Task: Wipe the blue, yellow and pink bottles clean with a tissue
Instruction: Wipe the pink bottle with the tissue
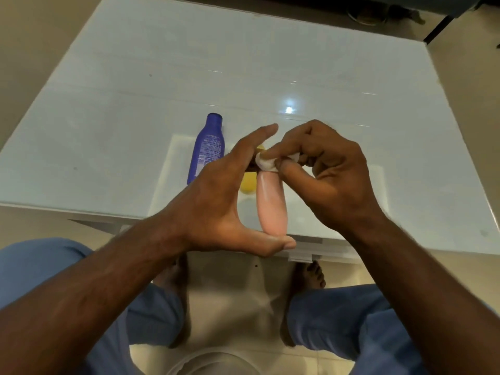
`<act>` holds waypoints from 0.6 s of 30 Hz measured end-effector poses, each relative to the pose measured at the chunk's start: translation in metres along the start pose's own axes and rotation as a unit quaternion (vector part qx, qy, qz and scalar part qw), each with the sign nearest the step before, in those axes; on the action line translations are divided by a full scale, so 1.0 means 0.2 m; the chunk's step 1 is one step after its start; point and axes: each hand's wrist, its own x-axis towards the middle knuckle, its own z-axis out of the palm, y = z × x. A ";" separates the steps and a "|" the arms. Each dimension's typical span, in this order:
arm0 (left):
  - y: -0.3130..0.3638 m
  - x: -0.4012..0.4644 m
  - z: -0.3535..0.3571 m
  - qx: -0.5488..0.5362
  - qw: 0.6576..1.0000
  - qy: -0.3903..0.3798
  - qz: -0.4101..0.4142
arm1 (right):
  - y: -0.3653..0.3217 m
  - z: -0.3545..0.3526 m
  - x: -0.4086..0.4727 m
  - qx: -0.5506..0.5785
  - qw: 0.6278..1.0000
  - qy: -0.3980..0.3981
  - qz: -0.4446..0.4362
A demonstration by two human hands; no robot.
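My left hand (216,201) holds the pink bottle (271,204) above the table's front edge, thumb under its base and fingers at its top end. My right hand (322,174) pinches a white tissue (266,161) against the top of the pink bottle. The blue bottle (207,147) lies flat on the table to the left, its cap pointing away from me. Behind my left hand only part of the yellow bottle (248,185) shows, lying between the blue and pink ones.
The bottles lie near the front edge of a glossy white table (135,104). A white sheet or tray (338,201) lies under the work area. My knees in blue trousers and bare feet are below the table edge. A dark object stands at the far right.
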 end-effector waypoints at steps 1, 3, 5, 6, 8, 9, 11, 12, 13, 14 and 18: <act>-0.01 0.00 0.00 0.002 1.000 0.006 0.002 | -0.01 0.00 -0.01 0.012 1.000 -0.020 -0.010; -0.03 0.02 -0.01 0.018 1.000 0.017 0.010 | -0.07 0.00 -0.03 0.038 0.996 -0.072 -0.048; -0.04 0.03 -0.03 0.043 0.999 0.007 0.022 | -0.10 0.01 -0.04 0.030 0.992 -0.100 -0.070; -0.04 0.02 -0.03 0.050 0.998 -0.007 0.029 | -0.08 0.02 -0.04 0.013 0.994 -0.091 -0.065; -0.04 0.01 -0.01 0.054 0.997 -0.042 0.033 | -0.04 0.03 -0.02 -0.036 0.998 -0.043 -0.035; -0.03 0.01 -0.01 0.054 0.997 -0.051 0.030 | -0.03 0.03 -0.01 -0.053 0.998 -0.028 -0.019; -0.03 0.01 -0.01 0.063 0.996 -0.051 0.025 | -0.02 0.02 -0.01 -0.053 0.998 -0.034 -0.014; -0.04 0.01 -0.01 0.069 0.996 -0.045 0.029 | -0.04 0.01 -0.02 -0.038 0.997 -0.057 -0.027; -0.06 0.02 -0.02 0.072 0.996 -0.038 0.033 | -0.05 0.01 -0.03 -0.027 0.995 -0.088 -0.045; -0.07 0.02 -0.03 0.076 0.996 -0.031 0.035 | -0.07 0.01 -0.04 -0.026 0.991 -0.114 -0.061; -0.08 0.01 -0.03 0.102 0.993 -0.043 0.032 | -0.04 0.03 -0.03 -0.083 0.991 -0.082 -0.058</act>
